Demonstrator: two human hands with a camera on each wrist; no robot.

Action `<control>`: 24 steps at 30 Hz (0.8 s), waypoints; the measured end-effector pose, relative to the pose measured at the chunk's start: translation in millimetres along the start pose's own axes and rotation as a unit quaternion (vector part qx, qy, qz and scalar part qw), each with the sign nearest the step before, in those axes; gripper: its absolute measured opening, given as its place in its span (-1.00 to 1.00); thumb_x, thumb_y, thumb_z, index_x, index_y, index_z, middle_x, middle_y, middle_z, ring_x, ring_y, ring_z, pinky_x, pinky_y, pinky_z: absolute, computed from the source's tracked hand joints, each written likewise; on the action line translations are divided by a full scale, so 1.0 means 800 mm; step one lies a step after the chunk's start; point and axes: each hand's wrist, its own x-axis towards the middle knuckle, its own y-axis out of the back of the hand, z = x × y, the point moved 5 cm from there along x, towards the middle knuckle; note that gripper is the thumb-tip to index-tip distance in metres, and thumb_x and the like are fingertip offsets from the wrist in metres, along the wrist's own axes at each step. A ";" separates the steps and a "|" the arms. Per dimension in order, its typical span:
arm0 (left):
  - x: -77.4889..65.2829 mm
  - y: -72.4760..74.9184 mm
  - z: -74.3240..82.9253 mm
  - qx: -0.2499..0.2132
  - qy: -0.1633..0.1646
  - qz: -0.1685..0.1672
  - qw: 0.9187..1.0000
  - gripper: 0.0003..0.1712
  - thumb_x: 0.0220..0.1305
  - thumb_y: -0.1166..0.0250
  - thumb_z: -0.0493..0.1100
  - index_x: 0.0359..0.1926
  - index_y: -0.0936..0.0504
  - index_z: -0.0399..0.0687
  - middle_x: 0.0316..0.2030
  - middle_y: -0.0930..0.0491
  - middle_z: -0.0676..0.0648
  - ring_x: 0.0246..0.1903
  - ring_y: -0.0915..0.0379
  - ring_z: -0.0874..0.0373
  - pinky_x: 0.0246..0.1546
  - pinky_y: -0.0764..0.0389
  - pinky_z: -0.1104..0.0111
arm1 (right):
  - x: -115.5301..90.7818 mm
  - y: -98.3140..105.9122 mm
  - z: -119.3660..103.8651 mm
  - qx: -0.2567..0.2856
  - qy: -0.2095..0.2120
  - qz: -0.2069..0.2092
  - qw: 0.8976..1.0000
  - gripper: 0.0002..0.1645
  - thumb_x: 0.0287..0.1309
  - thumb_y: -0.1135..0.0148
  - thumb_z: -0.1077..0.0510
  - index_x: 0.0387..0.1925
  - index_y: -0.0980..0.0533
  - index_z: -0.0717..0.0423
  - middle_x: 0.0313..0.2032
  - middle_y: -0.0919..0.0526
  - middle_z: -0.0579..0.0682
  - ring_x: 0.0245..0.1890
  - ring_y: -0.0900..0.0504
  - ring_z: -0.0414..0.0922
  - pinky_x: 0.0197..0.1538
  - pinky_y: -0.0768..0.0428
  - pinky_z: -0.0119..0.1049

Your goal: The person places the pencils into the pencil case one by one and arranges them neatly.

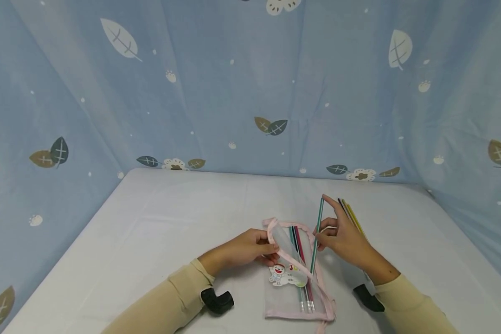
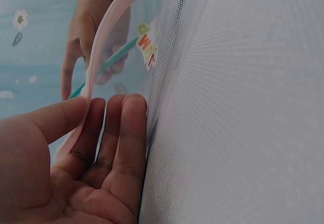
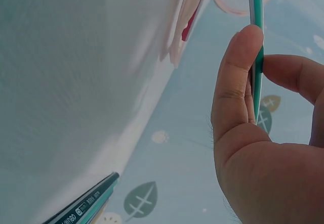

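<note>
A clear mesh pencil pouch (image 1: pixel 281 301) with pink trim lies on the table. My left hand (image 1: pixel 248 248) pinches its pink upper edge between thumb and fingers, lifting the mouth apart. Through the mesh show several pencils (image 1: pixel 299 243), teal, dark and pinkish-red. With the thumb and fingers of my right hand (image 1: pixel 346 241) I hold a teal pencil (image 1: pixel 319 215) nearly upright, index fingertip at its top end. Its lower end overlaps the pouch's opening. In the left wrist view the pink edge (image 2: pixel 109 21) runs between thumb and fingers; the right wrist view shows the pencil (image 3: pixel 258 11) gripped.
More pencils, black and yellow (image 1: pixel 354 218), lie on the white table (image 1: pixel 183 208) beyond my right hand, partly hidden by it. One dark pencil (image 3: pixel 83 201) carries printed lettering in the right wrist view. A blue patterned curtain (image 1: pixel 234 83) surrounds the table's back and sides.
</note>
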 end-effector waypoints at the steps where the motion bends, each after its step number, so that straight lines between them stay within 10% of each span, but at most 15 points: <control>1: 0.000 0.000 0.000 0.001 0.000 0.000 1.000 -0.76 0.49 -0.13 -0.27 -0.08 -0.55 -0.46 -0.31 -0.61 -0.07 -0.29 -0.61 0.21 -0.14 -0.77 0.39 | 0.000 0.000 0.000 -0.001 0.000 0.001 1.000 0.19 0.21 -0.24 0.42 0.59 0.26 -0.19 -0.25 -0.53 0.25 -0.44 -0.72 -0.03 -0.32 -0.78 -0.10; 24: -0.003 -0.001 0.002 -0.005 -0.001 0.002 1.000 -0.75 0.47 -0.15 -0.27 -0.04 -0.55 -0.46 -0.29 -0.61 -0.08 -0.26 -0.60 0.21 -0.10 -0.76 0.38 | -0.002 -0.009 0.006 -0.005 -0.051 -0.047 0.998 0.22 0.24 -0.30 0.31 0.59 0.31 -0.19 -0.22 -0.53 0.18 -0.37 -0.75 0.03 -0.22 -0.73 -0.20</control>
